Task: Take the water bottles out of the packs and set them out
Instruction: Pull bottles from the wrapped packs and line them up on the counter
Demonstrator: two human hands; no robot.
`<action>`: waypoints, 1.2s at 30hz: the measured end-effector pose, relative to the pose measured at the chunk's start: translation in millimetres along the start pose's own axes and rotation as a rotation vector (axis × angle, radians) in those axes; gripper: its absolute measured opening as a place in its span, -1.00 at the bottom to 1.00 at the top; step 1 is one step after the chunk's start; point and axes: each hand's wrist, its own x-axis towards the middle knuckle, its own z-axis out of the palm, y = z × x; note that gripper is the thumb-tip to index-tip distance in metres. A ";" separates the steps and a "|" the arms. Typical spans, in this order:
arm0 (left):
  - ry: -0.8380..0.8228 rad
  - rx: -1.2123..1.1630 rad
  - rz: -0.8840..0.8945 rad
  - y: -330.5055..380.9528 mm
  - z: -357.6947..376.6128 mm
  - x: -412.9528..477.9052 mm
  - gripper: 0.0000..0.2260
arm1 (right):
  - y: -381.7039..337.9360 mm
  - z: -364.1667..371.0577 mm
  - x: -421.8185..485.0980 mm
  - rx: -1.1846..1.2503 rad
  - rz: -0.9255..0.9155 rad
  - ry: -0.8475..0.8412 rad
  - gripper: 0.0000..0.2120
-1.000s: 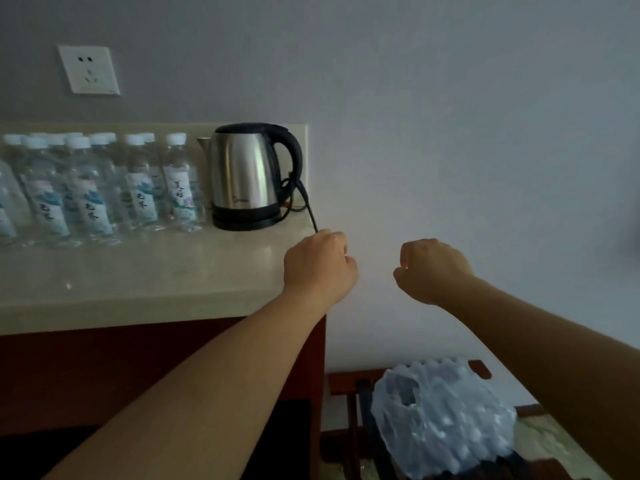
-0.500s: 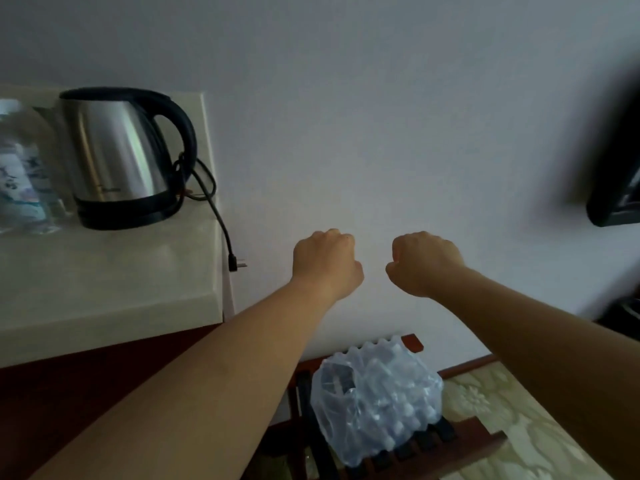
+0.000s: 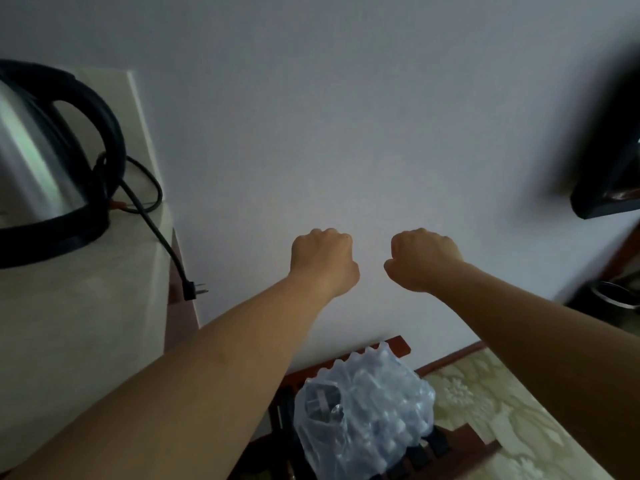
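Observation:
A shrink-wrapped pack of water bottles [image 3: 367, 414] lies on a dark wooden rack [image 3: 460, 448] low against the wall, its clear plastic torn open at the left end. My left hand [image 3: 323, 263] and my right hand [image 3: 420, 259] are stretched out side by side in the air in front of the wall, well above the pack. Both are curled into fists, backs up, and hold nothing. No loose bottles show in this view.
A steel kettle [image 3: 41, 168] on a black base stands on the pale counter [image 3: 86, 306] at the left, its cord and plug [image 3: 192, 289] dangling over the counter's corner. A dark object [image 3: 609, 188] juts from the right edge. Patterned carpet [image 3: 519, 410] covers the floor.
The view has swung right and down: the row of bottles on the counter has left the frame, and the pack now sits nearer the centre. Both fists stay held out, empty.

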 end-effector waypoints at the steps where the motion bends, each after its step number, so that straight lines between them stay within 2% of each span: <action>1: -0.009 0.011 0.004 -1.0 5.0 2.9 -0.81 | 0.1 4.4 5.2 -0.001 -0.008 -0.011 -0.89; 9: -0.071 0.032 -0.121 -7.0 40.7 32.3 -0.82 | 3.2 42.2 56.3 0.022 -0.149 -0.041 -0.91; 13: -0.101 0.056 -0.218 -1.9 61.8 43.0 -0.93 | 11.2 67.6 75.8 -0.019 -0.266 -0.069 -0.82; 21: -0.159 0.035 -0.440 32.3 134.0 31.4 -0.89 | 19.8 120.3 94.5 -0.036 -0.509 -0.133 -0.74; 29: -0.311 0.027 -0.543 37.8 206.9 4.5 -0.89 | 20.6 207.9 76.0 0.017 -0.561 -0.330 -0.73; 36: -0.487 -0.181 -0.573 41.6 294.6 -24.5 -0.88 | 22.4 296.0 55.7 0.075 -0.493 -0.485 -0.72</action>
